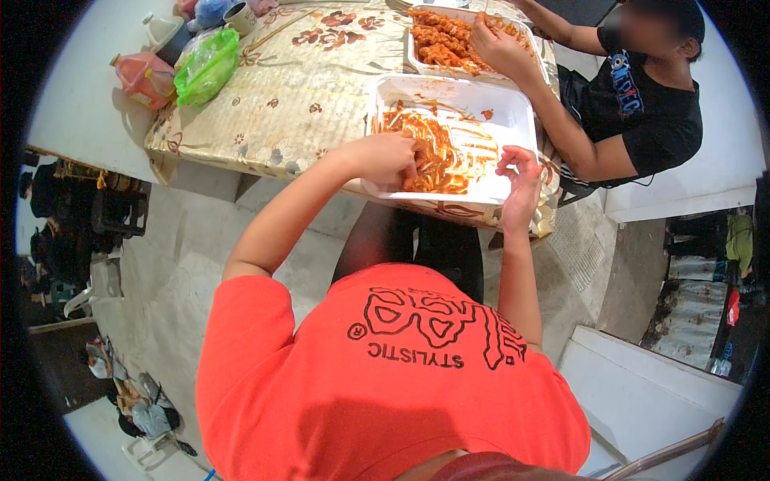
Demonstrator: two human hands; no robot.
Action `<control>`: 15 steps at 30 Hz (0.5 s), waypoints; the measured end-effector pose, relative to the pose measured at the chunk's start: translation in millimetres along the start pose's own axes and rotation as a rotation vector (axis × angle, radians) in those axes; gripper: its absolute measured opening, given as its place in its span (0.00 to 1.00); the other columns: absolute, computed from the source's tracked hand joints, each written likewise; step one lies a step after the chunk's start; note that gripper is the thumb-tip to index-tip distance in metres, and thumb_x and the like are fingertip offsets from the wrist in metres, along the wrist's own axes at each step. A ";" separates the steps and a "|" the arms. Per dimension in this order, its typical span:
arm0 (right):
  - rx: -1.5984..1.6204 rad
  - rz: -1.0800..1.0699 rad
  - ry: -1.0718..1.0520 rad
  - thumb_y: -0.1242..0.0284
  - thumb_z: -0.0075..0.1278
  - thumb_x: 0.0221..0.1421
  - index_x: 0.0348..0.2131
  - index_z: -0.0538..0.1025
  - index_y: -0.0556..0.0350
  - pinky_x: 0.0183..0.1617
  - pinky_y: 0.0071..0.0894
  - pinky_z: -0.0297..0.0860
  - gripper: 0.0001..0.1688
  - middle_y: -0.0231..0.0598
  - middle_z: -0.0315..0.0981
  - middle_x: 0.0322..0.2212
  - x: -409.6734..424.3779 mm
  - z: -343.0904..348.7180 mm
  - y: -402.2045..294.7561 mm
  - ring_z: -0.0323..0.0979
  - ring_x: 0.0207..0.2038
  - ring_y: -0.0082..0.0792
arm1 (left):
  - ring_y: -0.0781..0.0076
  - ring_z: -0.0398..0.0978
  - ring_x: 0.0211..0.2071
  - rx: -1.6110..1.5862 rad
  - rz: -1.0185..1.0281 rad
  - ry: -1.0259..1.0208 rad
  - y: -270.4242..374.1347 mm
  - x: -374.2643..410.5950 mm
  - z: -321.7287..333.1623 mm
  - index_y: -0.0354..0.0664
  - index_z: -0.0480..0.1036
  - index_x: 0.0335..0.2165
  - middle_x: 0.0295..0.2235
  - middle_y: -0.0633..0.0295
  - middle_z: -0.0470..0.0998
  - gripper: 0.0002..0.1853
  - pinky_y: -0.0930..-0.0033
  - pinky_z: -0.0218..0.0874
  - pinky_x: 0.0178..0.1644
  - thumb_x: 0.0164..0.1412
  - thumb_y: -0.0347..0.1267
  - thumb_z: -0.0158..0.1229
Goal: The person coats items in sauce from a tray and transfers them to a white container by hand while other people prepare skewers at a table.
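A white plastic tub (523, 117) stands at the table's near edge, its bottom smeared with red-orange sauce (445, 150) and pale shreds. My left hand (394, 157) reaches over its left wall, fingers bent down into the sauce; whether they pinch anything is hidden. At the right wall is my right hand (522, 180), raised with fingers curled and apart, holding nothing, with sauce on the fingertips. Beyond it, a second white tub (415, 57) is filled with red sauce-coated pieces of food (442, 42).
A co-worker in a black shirt (656, 120) sits at the right, one hand over the far tub. On the flowered tablecloth (271, 90), at the far left, are a green plastic bag (207, 69), a pink-red jug (144, 78), a white-capped jug (162, 33) and a mug (240, 18).
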State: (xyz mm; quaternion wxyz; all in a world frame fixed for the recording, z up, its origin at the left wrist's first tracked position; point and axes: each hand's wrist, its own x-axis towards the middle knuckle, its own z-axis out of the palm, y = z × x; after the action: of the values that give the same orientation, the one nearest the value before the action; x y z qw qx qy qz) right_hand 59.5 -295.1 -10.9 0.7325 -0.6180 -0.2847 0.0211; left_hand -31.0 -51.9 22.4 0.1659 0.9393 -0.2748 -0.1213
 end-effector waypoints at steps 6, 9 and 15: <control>-0.017 -0.005 0.030 0.45 0.24 0.61 0.37 0.71 0.60 0.37 0.24 0.63 0.38 0.34 0.65 0.30 0.2 1.2 -1.0 0.64 0.33 0.24 | 0.56 0.69 0.41 -0.106 -0.103 0.172 -0.4 2.4 -13.2 0.46 0.77 0.28 0.37 0.58 0.73 0.11 0.61 0.61 0.45 0.39 0.23 0.59; 0.012 0.021 -0.016 0.45 0.23 0.62 0.37 0.69 0.59 0.38 0.26 0.61 0.36 0.34 0.65 0.33 0.5 -1.5 2.7 0.63 0.34 0.26 | 0.54 0.70 0.41 -0.043 -0.101 0.351 -9.8 24.0 4.0 0.42 0.75 0.34 0.37 0.52 0.73 0.11 0.59 0.62 0.46 0.47 0.25 0.55; -0.032 -0.010 0.042 0.46 0.23 0.62 0.36 0.72 0.60 0.36 0.24 0.64 0.37 0.34 0.65 0.29 -0.5 1.3 -2.4 0.65 0.32 0.24 | 0.52 0.72 0.38 0.001 -0.265 0.170 1.0 69.8 27.9 0.39 0.73 0.30 0.34 0.51 0.73 0.09 0.58 0.63 0.42 0.51 0.28 0.47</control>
State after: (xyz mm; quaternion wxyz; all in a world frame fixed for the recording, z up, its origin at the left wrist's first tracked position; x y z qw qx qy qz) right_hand 57.8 -294.7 -8.7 0.7285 -0.6284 -0.2727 0.0000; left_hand 16.8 -98.4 -12.3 0.1704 0.9743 -0.1335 -0.0620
